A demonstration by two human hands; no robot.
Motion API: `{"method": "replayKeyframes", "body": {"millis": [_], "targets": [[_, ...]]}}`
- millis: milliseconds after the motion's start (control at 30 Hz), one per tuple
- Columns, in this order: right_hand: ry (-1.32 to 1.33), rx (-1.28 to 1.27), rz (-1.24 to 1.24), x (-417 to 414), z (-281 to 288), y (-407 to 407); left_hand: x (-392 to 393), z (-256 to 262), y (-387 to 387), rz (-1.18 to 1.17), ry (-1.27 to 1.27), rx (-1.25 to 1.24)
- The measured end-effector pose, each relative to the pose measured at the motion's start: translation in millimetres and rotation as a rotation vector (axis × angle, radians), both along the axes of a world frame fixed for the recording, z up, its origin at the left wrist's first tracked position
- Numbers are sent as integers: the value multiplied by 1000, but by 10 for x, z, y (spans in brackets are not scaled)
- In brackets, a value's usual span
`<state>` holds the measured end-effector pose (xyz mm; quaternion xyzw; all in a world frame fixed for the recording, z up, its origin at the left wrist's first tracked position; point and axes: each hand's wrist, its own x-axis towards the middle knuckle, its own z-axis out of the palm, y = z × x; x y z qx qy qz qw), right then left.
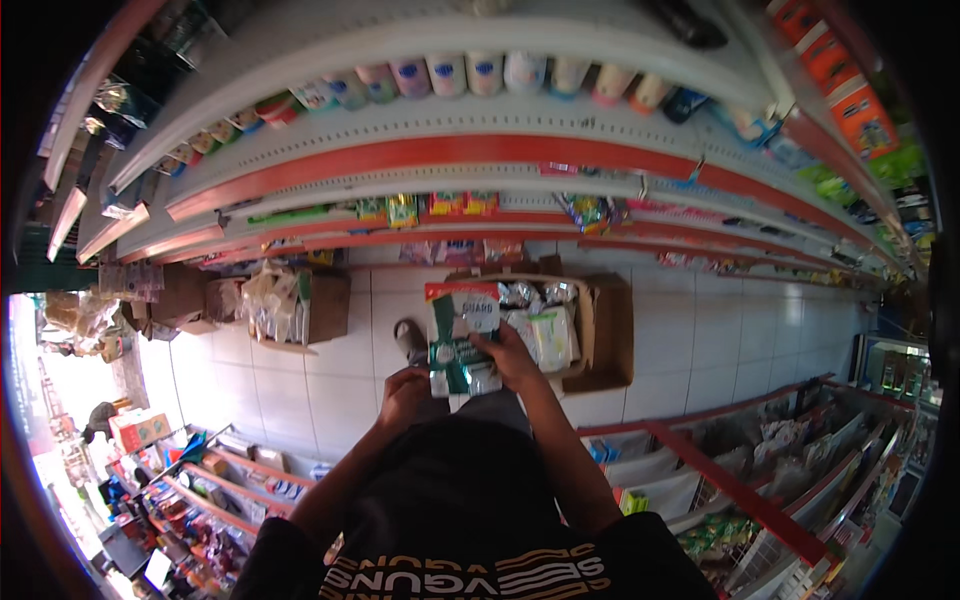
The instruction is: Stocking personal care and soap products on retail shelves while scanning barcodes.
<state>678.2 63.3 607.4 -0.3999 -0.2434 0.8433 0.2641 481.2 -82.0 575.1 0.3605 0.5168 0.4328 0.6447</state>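
Observation:
A flat green, white and red printed package (pixel 452 319) lies across my right hand's grip, above the tiled floor. My right hand (pixel 510 355) holds its right edge, with the thumb on its face. My left hand (pixel 406 391) is at the lower left edge of the package, fingers curled; whether it grips the edge is not clear. Just beyond and to the right stands an open cardboard box (pixel 611 337) with silvery packs (pixel 519 294) and a white and green soft pack (pixel 551 339) in it.
Long shelves with a red edge (pixel 450 152) run across the front, holding plastic bottles (pixel 448 73) and small packets (pixel 403 210). Another cardboard box (pixel 328 306) filled with plastic-wrapped goods stands on the floor to the left. Behind me on both sides are stocked racks with a red rail (pixel 739 487).

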Motion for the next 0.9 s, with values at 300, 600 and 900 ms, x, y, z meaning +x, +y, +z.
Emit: {"method": "replayKeyframes", "body": {"millis": [300, 600, 900], "targets": [[-605, 1131, 377, -380, 1615, 825, -6, 1533, 806, 340, -893, -103], [-1273, 2269, -657, -1173, 3329, 3227, -529, 2064, 1137, 272, -1113, 24], [-630, 2134, -14, -1611, 2995, 1819, -795, 2230, 1289, 157, -1245, 103]]}}
